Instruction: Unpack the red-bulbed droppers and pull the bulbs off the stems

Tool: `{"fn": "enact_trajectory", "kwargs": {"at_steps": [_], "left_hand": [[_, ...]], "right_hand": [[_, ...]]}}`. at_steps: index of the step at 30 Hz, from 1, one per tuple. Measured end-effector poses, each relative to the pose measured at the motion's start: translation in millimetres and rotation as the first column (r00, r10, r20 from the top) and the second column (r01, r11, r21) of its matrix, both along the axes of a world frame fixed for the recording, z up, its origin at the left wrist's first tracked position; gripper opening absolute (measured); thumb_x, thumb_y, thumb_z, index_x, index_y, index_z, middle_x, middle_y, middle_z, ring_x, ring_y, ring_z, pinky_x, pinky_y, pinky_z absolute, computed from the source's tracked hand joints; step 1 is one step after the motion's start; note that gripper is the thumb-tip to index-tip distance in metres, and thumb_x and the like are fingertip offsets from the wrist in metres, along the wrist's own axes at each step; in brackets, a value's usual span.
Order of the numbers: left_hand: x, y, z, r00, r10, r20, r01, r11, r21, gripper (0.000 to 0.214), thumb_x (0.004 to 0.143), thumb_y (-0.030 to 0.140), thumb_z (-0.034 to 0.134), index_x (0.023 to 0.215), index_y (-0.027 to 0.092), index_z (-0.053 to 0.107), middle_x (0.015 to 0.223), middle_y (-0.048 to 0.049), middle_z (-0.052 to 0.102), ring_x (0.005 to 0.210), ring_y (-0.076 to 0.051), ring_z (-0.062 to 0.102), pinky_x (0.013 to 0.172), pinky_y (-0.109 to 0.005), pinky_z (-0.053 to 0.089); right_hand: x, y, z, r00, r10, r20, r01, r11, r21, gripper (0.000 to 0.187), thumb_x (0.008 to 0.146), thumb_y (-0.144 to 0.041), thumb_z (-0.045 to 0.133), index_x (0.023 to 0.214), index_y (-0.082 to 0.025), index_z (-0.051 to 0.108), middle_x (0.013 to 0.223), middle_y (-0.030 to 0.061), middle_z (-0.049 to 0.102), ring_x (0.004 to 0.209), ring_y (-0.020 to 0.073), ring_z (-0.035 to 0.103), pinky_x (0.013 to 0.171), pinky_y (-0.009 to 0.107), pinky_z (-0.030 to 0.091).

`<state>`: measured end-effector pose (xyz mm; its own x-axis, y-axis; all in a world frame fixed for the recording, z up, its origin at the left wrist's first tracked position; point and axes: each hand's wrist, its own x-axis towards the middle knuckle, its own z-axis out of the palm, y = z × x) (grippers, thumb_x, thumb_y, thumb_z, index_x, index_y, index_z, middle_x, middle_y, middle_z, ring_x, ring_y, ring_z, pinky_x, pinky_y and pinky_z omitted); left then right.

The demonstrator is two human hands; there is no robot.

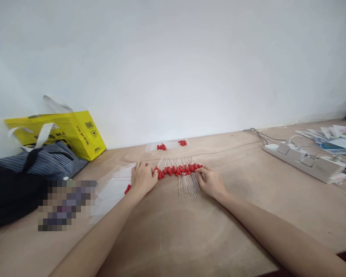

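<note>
A row of small red pieces (177, 169) with thin pale strands, which look like strings or sticks, lies on the wooden table. Strands fan out behind the row, and more (188, 187) spread toward me at its right half. My left hand (144, 177) rests at the row's left end, fingers bent and closed around the end pieces; its fingertips are partly hidden. At the other end, my right hand (213, 182) pinches the last red pieces between thumb and fingers. Some red pieces (128, 189) lie beside my left wrist on white sheets or clear bags (112, 192).
Near the wall lies a clear bag (172, 146) with two red clusters. A yellow bag (86, 134), a striped bag (57, 159) and a black bag (11, 196) stand left. On the right are a white power strip (305, 161) with plugs and several printed sheets (334, 138).
</note>
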<state>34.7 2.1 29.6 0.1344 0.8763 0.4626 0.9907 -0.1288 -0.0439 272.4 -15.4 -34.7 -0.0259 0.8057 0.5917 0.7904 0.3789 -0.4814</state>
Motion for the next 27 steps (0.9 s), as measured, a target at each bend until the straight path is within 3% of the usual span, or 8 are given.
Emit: {"fn": "enact_trajectory", "kwargs": {"at_steps": [3,6,9,11,15,18,23,27], "left_hand": [[-12.7,-25.5,-4.6,0.98,-0.196,-0.044,0.201,0.96,0.194,0.019,0.075,0.028,0.046,0.067,0.017,0.059,0.091,-0.0092,0.057,0.091,-0.024,0.048,0.078,-0.037,0.037],[-18.0,-47.8,-14.9,0.918,-0.384,-0.104,0.397,0.882,0.254,0.016,0.076,0.025,0.047,0.068,0.018,0.058,0.09,-0.0073,0.059,0.088,-0.022,0.049,0.078,-0.037,0.038],[-14.2,-59.0,-25.2,0.861,-0.487,-0.143,0.507,0.811,0.29,0.014,0.077,0.023,0.049,0.068,0.018,0.059,0.087,-0.006,0.061,0.088,-0.021,0.051,0.079,-0.036,0.038],[-9.7,-61.2,-29.5,0.827,-0.537,-0.166,0.561,0.773,0.295,0.012,0.077,0.021,0.049,0.071,0.018,0.059,0.086,-0.0052,0.062,0.089,-0.021,0.051,0.08,-0.036,0.038],[-3.2,-62.8,-30.9,0.783,-0.595,-0.18,0.62,0.723,0.305,0.01,0.077,0.02,0.051,0.075,0.018,0.06,0.083,-0.0043,0.064,0.085,-0.02,0.054,0.08,-0.036,0.039],[-1.6,-63.8,-30.3,0.776,-0.608,-0.167,0.626,0.711,0.319,0.01,0.077,0.019,0.051,0.075,0.018,0.061,0.084,-0.0046,0.065,0.085,-0.02,0.055,0.081,-0.036,0.04],[-0.3,-59.5,-35.1,0.76,-0.632,-0.149,0.643,0.7,0.31,0.016,0.08,0.021,0.049,0.089,0.016,0.061,0.1,-0.0074,0.063,0.099,-0.022,0.052,0.084,-0.038,0.04],[1.5,-55.6,-42.1,0.749,-0.657,-0.085,0.648,0.699,0.304,0.018,0.082,0.017,0.045,0.089,0.018,0.061,0.093,-0.0043,0.066,0.093,-0.019,0.056,0.082,-0.036,0.041]], "right_hand": [[-3.7,-3.5,1.9,0.999,0.047,0.017,-0.048,0.991,0.122,0.022,0.078,-0.021,0.044,0.091,-0.02,0.061,0.084,0.0053,0.06,0.081,0.0173,0.054,0.072,0.029,0.04],[-12.2,-14.0,8.1,0.984,0.127,0.127,-0.154,0.961,0.231,0.031,0.078,-0.027,0.048,0.107,-0.019,0.055,0.097,0.0087,0.058,0.091,0.0198,0.05,0.079,0.034,0.038],[-23.2,-26.1,13.0,0.921,0.238,0.308,-0.321,0.912,0.255,0.042,0.078,-0.031,0.051,0.117,-0.02,0.047,0.104,0.0087,0.057,0.096,0.0197,0.048,0.086,0.038,0.033],[-29.4,-30.8,12.8,0.877,0.276,0.395,-0.396,0.879,0.265,0.038,0.079,-0.03,0.05,0.116,-0.021,0.048,0.099,0.0064,0.06,0.096,0.0183,0.049,0.091,0.04,0.027],[-35.9,-30.3,7.5,0.857,0.247,0.453,-0.419,0.844,0.333,0.023,0.082,-0.021,0.046,0.103,-0.024,0.057,0.078,0.0011,0.063,0.087,0.0149,0.05,0.096,0.042,0.019],[-38.1,-28.4,5.1,0.855,0.212,0.474,-0.412,0.832,0.372,0.023,0.083,-0.015,0.042,0.097,-0.025,0.058,0.068,-0.0009,0.061,0.079,0.0134,0.049,0.094,0.043,0.019],[-42.5,-30.4,5.1,0.841,0.185,0.509,-0.413,0.828,0.38,0.026,0.082,-0.01,0.037,0.09,-0.02,0.059,0.063,-0.0007,0.057,0.07,0.0121,0.047,0.092,0.042,0.021],[-46.8,-33.6,5.9,0.846,0.194,0.496,-0.407,0.837,0.367,0.025,0.08,-0.011,0.039,0.092,-0.021,0.059,0.063,-0.0002,0.057,0.071,0.0129,0.047,0.093,0.043,0.019]]}}
